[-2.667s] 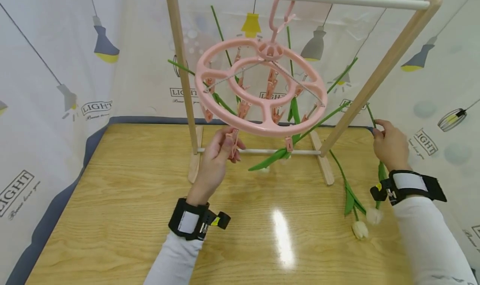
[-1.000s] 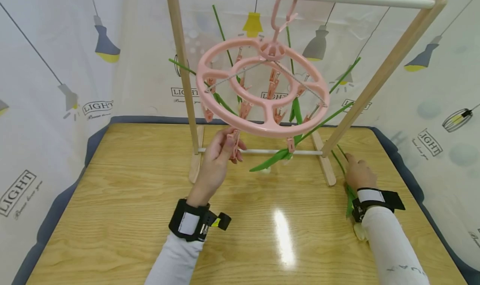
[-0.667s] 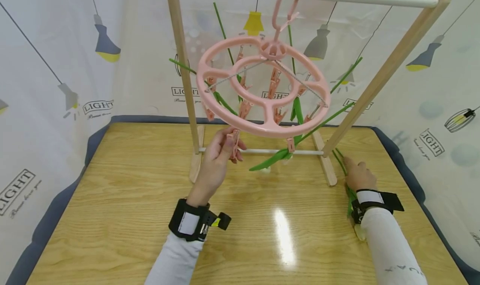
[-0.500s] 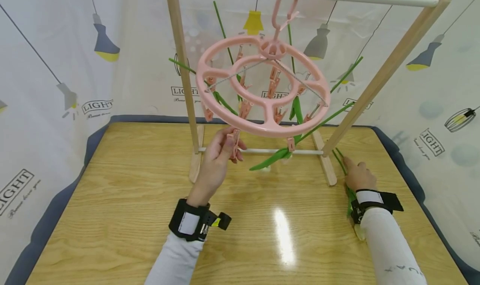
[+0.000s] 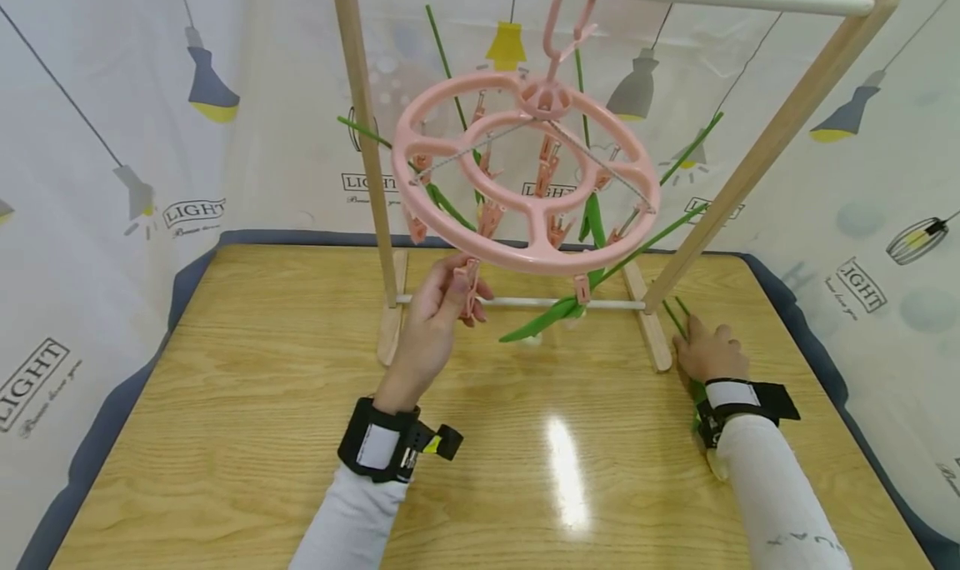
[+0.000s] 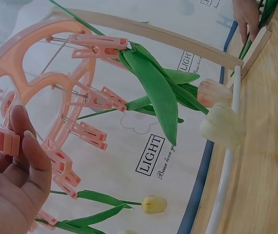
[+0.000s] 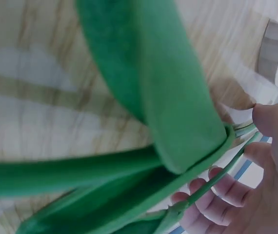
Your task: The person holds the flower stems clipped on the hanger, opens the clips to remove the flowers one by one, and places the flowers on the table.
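In the head view, a pink round clip hanger [image 5: 536, 257] hangs with several clothespins. My left hand [image 5: 438, 303] pinches one pink clothespin [image 6: 5, 140] at the hanger's near side; the left wrist view shows nothing in its jaws. At the right, white tulips lie on the table, their stems [image 5: 675, 318] side by side. My right hand [image 5: 712, 357] is over them, thumb and fingers apart on either side of a green stem [image 7: 227, 168]. Large leaves [image 7: 183, 97] fill the right wrist view. The wrist and sleeve mostly cover the blossoms [image 5: 716, 463].
A wood-and-white rack [image 5: 765, 149] carries the hanger, its foot [image 5: 655, 341] close to the right hand. Several tulips hang upside down from clothespins, including a white tulip [image 6: 222, 126] and a yellow tulip [image 6: 153, 204]. A printed cloth [image 5: 292, 137] stands behind the wooden table [image 5: 480, 470].
My right hand has brought a tulip from the far right down beside the other one; just now it shifts slightly left and the thumb spreads. The left hand stays on its clothespin.
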Available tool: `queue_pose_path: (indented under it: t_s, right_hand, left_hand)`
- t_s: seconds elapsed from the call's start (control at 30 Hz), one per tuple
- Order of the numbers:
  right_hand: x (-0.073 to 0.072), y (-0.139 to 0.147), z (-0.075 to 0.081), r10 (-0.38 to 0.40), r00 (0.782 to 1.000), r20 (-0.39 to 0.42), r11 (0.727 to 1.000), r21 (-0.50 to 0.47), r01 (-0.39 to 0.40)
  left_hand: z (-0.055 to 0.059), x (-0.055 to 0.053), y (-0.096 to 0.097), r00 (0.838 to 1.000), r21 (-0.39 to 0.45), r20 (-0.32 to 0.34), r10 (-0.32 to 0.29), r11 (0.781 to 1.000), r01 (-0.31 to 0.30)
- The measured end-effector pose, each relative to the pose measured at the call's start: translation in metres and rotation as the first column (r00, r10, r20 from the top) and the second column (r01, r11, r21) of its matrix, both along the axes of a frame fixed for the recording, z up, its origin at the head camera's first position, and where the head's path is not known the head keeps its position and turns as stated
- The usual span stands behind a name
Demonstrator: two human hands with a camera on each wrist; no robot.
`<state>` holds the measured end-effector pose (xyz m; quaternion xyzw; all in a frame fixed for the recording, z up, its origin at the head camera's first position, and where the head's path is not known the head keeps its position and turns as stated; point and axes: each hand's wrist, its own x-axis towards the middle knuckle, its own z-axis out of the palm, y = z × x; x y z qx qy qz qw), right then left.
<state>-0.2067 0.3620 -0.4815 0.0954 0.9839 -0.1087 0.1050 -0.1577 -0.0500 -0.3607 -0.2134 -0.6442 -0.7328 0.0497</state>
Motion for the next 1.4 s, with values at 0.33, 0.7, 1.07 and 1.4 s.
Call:
queue_pose_path:
  t_s: [0.33, 0.7, 1.07, 1.4]
  right_hand:
    - [0.001, -0.005, -0.007, -0.037, 0.999, 0.023, 0.999, 0.010, 0.037]
    - [0.002, -0.008, -0.002, -0.029, 0.999, 0.031, 0.999, -0.023, 0.030]
    - [0.003, 0.004, 0.027, -0.028, 0.990, 0.135, 0.989, -0.143, 0.048]
    - [0.009, 0.012, 0.054, 0.007, 0.990, 0.139, 0.982, -0.188, 0.020]
  left_hand:
    - [0.001, 0.001, -0.002, 1.000, -0.001, 0.002, -0.004, 1.000, 0.004]
    - [0.001, 0.001, -0.003, 1.000, 0.001, -0.001, 0.000, 1.000, 0.000]
    - [0.011, 0.008, -0.004, 0.998, 0.090, -0.044, -0.038, 0.995, 0.042]
    - [0.027, 0.013, -0.017, 0.996, 0.158, -0.079, -0.038, 0.986, 0.050]
